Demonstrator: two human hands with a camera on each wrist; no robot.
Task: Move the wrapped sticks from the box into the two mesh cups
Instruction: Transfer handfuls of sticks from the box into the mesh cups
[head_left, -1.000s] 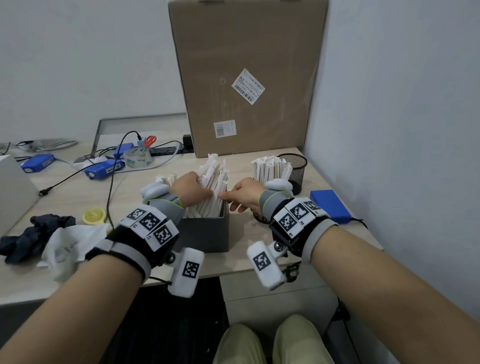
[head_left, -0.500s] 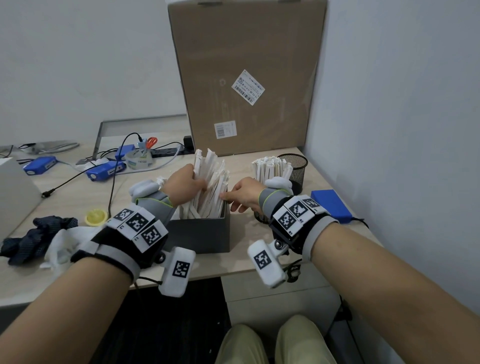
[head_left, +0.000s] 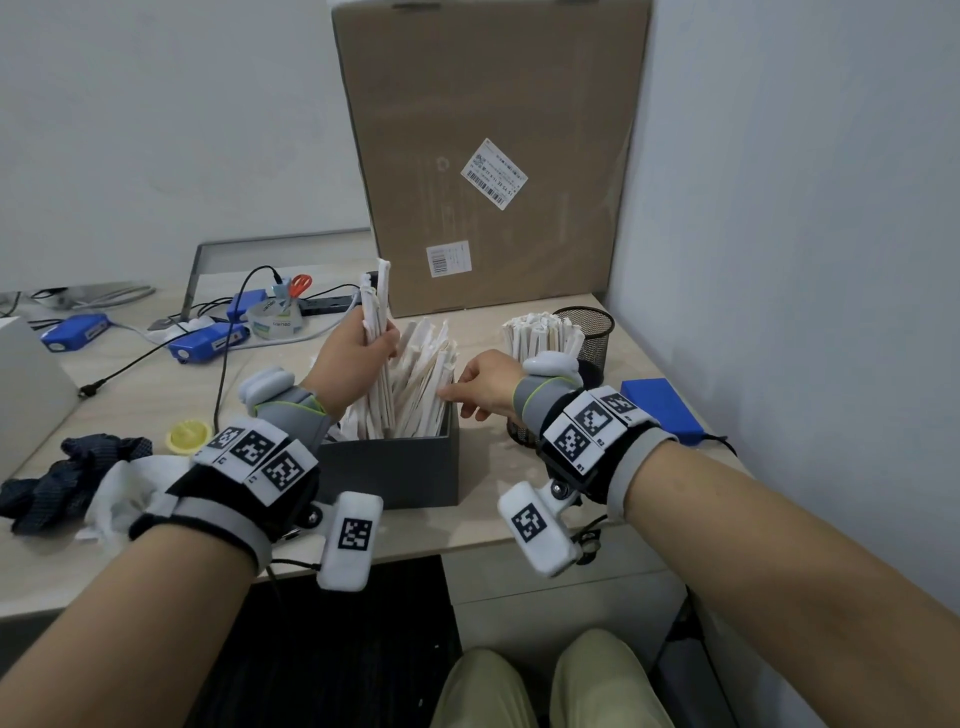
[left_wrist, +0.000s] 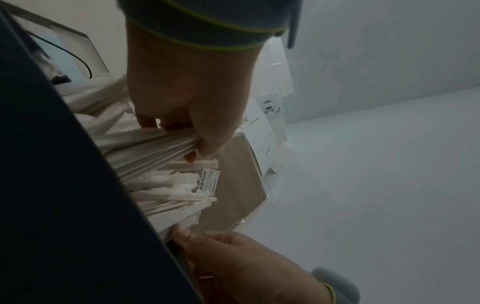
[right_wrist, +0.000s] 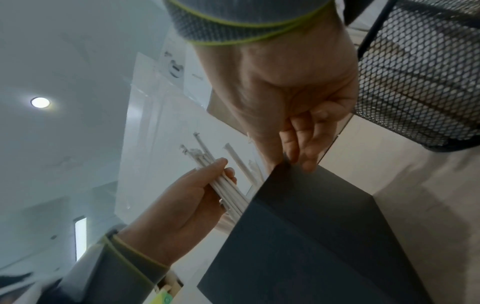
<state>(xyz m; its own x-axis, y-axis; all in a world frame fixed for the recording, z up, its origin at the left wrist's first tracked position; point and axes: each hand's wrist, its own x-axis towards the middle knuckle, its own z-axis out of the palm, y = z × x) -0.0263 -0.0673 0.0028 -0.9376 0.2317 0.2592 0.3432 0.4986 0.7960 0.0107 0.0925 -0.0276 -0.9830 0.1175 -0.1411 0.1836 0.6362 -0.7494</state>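
A dark grey box (head_left: 395, 467) at the desk's front edge stands full of white wrapped sticks (head_left: 426, 374). My left hand (head_left: 358, 348) grips a bundle of the sticks (head_left: 376, 306), raised so its tops stand well above the others. Its lower ends are still among them. In the left wrist view my fingers (left_wrist: 197, 144) curl round that bundle (left_wrist: 145, 139). My right hand (head_left: 478, 384) pinches the box's right wall, thumb inside and fingers (right_wrist: 306, 162) outside. Behind it, one mesh cup (head_left: 519, 434) holds several sticks (head_left: 540, 338). A second black mesh cup (head_left: 587, 332) stands beside it.
A tall cardboard carton (head_left: 488, 156) leans at the back, and a wall closes the right side. A blue case (head_left: 660, 410) lies right of the cups. Blue devices (head_left: 208, 345), cables, a tape roll (head_left: 275, 322), a yellow lid (head_left: 188, 434) and crumpled cloths (head_left: 78, 478) lie to the left.
My left hand has closed on a bundle of sticks and lifted it upward out of the box. My right hand has stayed on the box's right wall.
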